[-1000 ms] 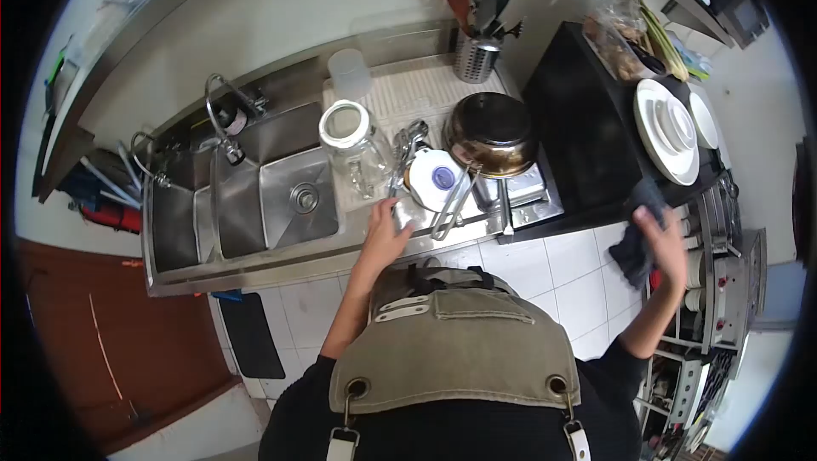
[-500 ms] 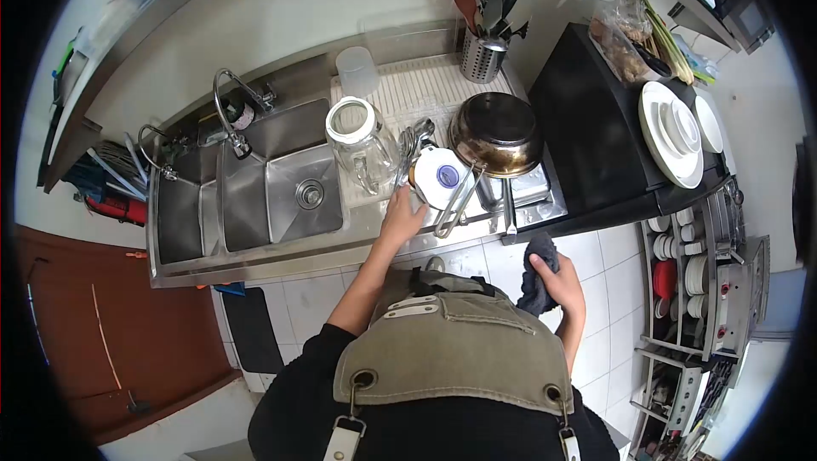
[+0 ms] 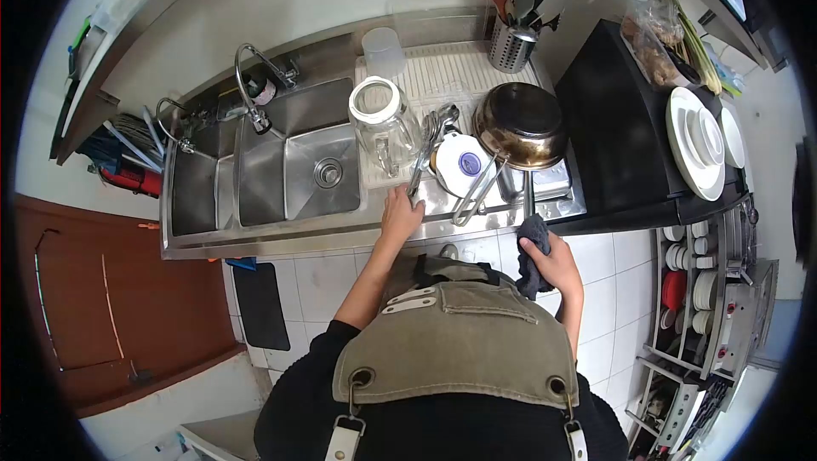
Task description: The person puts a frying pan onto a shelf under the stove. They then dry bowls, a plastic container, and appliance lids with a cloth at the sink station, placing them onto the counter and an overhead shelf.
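My left hand (image 3: 400,216) is at the counter's front edge, its fingers closed on the handle end of a metal utensil (image 3: 420,165). Just right of that utensil lies a white lid (image 3: 464,165) with a blue centre, and metal tongs (image 3: 478,197) rest across its right side. My right hand (image 3: 555,262) grips a dark cloth (image 3: 533,258), below the handle of an upturned pan (image 3: 521,120). A glass jar (image 3: 387,133) with a white rim stands left of the utensils.
A steel sink (image 3: 319,176) with taps is on the left. Behind are a clear plastic container (image 3: 383,52) and a utensil holder (image 3: 512,48). White plates (image 3: 688,142) lean on the black cabinet (image 3: 600,120) to the right; a dish rack (image 3: 689,291) stands beyond it.
My right hand has come in from the far right with the dark cloth, to just below the pan handle. My left hand has moved slightly and is now at the utensil's end. The view has shifted.
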`<action>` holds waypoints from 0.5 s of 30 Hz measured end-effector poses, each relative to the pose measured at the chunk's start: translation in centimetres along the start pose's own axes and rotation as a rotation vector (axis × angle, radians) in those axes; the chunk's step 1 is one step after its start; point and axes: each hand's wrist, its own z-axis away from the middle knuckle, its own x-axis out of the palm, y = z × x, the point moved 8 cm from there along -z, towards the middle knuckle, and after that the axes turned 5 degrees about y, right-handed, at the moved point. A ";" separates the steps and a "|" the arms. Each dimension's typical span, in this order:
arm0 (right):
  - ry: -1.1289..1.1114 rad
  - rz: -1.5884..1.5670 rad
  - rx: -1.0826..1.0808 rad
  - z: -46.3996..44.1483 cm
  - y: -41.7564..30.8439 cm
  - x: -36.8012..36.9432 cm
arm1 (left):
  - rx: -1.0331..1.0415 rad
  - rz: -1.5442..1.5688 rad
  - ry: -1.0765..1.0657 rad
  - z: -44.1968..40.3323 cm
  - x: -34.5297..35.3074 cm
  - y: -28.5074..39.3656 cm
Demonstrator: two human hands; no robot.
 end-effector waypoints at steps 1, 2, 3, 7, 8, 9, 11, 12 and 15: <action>-0.006 -0.032 -0.008 -0.1 -0.2 0.1 | -0.002 -0.002 0.000 0.2 -0.1 0.0; -0.007 -0.033 -0.007 -0.2 -0.1 0.2 | -0.012 0.014 0.006 0.5 -0.3 -0.1; -0.009 -0.048 -0.016 -0.5 0.2 0.3 | -0.022 0.030 0.013 0.7 -0.6 -0.1; -0.028 -0.036 -0.020 -1.3 0.8 0.4 | -0.041 0.079 0.038 0.0 -0.5 -2.7; -0.031 -0.034 -0.021 -1.6 0.7 0.3 | -0.049 0.118 0.082 -0.2 -1.0 -2.9; -0.038 0.029 -0.014 -1.8 0.7 0.1 | -0.056 0.157 0.126 -0.4 -1.7 -2.8; -0.048 0.093 -0.008 -2.2 0.4 -0.1 | -0.069 0.159 0.124 -0.8 -2.2 -2.7; -0.039 0.087 -0.016 -2.3 -0.1 -0.3 | -0.076 0.162 0.121 -1.0 -2.4 -2.6; -0.035 0.067 -0.017 -2.6 -1.4 -0.8 | -0.096 0.147 0.154 -1.4 -3.0 -1.8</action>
